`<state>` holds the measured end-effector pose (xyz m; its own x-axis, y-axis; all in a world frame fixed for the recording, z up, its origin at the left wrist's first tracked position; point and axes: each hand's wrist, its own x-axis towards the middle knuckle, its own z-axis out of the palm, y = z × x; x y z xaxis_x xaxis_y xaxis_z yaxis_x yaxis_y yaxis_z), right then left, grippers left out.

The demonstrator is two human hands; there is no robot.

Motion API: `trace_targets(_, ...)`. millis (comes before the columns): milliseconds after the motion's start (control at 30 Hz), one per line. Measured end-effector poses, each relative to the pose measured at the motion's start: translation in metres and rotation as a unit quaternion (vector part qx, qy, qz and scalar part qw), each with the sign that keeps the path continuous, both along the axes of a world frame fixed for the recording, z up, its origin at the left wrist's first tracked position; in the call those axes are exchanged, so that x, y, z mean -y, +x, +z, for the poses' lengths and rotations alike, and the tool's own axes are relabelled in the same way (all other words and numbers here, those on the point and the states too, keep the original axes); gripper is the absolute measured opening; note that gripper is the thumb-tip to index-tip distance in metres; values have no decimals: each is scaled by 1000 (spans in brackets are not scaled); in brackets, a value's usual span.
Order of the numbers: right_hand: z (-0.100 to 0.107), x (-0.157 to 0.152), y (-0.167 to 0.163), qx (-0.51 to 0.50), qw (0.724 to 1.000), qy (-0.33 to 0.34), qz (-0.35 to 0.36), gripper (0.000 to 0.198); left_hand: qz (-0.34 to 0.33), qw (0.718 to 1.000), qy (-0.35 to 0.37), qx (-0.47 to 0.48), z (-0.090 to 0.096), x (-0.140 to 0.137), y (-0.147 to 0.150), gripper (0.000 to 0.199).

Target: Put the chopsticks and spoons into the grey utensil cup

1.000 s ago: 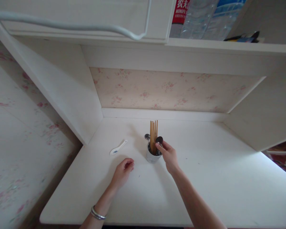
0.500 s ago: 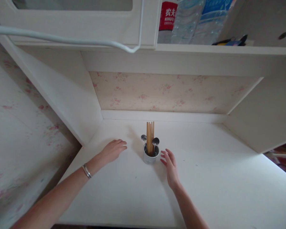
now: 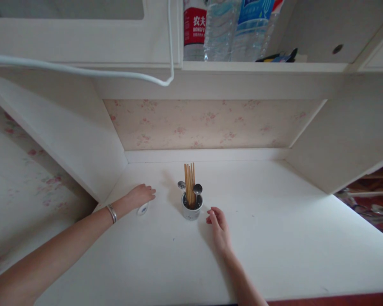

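A light-grey perforated utensil holder (image 3: 191, 213) stands upright on the white tabletop. In it are several wooden chopsticks (image 3: 189, 185) and two metal spoons (image 3: 197, 189), one on each side. My left hand (image 3: 141, 195), with a silver bangle on the wrist, is left of the holder, its fingers bent downward. From under its palm shows a small white oval piece (image 3: 143, 209) with a blue mark; the hand seems to grip it, though the fingertips are hidden. Close to the holder's right side, my right hand (image 3: 219, 227) is loosely curled, not touching it, and nothing shows in it.
Overhead, a shelf (image 3: 268, 67) carries several plastic bottles (image 3: 221, 29) and small dark items. A white cable (image 3: 115, 74) hangs below the cabinet door. Side panels (image 3: 76, 131) bound the tabletop (image 3: 274, 246) left and right.
The view has shifted to the right. The white oval piece now shows under my left hand. My right hand's fingers have curled in from a spread pose; the holder stays in place.
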<state>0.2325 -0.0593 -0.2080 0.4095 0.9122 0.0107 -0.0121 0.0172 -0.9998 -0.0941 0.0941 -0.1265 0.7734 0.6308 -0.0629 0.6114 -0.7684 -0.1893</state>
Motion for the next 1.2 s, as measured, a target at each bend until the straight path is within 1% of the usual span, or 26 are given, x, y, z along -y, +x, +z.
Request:
trace_targets(67,1,1,0,11,1000,-1,8,38,3,1000,-29,-11,1,-2,-4,19)
trace_targets(167,1,1,0,22,1000,9,19,39,16,997,-75,-9,2,-1,-14,13)
trace_targets(300,3,1,0,39,999,3,28,38,56,989,-139,13,-1,9,-25,8)
trace_targets(400,5,2,-1,51,998,-2,31,38,95,979,-178,41,-6,17,-28,14)
trace_targets(500,7,4,-1,67,997,-9,35,38,131,968,-201,77,-8,23,-25,24)
trace_targets(600,8,4,-1,74,996,-16,38,38,161,957,-210,115,2,29,-13,33)
trace_targets(700,7,3,-1,75,996,-12,40,38,185,938,-222,190,28,39,10,36)
trace_targets(733,6,3,-1,75,996,-9,40,38,202,909,-249,268,39,43,20,34)
trace_targets(800,5,3,-1,74,996,-6,41,38,229,846,-282,389,62,51,42,33)
trace_targets(833,5,3,-1,73,997,-5,39,38,244,814,-284,443,71,55,54,33)
trace_targets(867,4,3,-1,72,997,-5,38,39,256,789,-284,481,78,59,65,34)
trace_targets(900,4,3,-1,71,997,-5,37,39,265,770,-282,507,83,61,76,36)
trace_targets(933,4,3,-2,70,997,-4,35,39,267,757,-282,525,85,64,87,38)
trace_targets(967,5,3,-2,68,997,-2,33,40,267,752,-278,534,85,66,96,40)
trace_targets(1000,5,4,-2,67,997,0,31,40,266,755,-271,535,83,68,105,42)
trace_targets(1033,6,4,-2,65,997,3,30,40,265,764,-258,529,80,69,112,43)
trace_targets(1200,7,4,-3,55,998,3,39,38,264,849,-135,438,58,77,135,40)
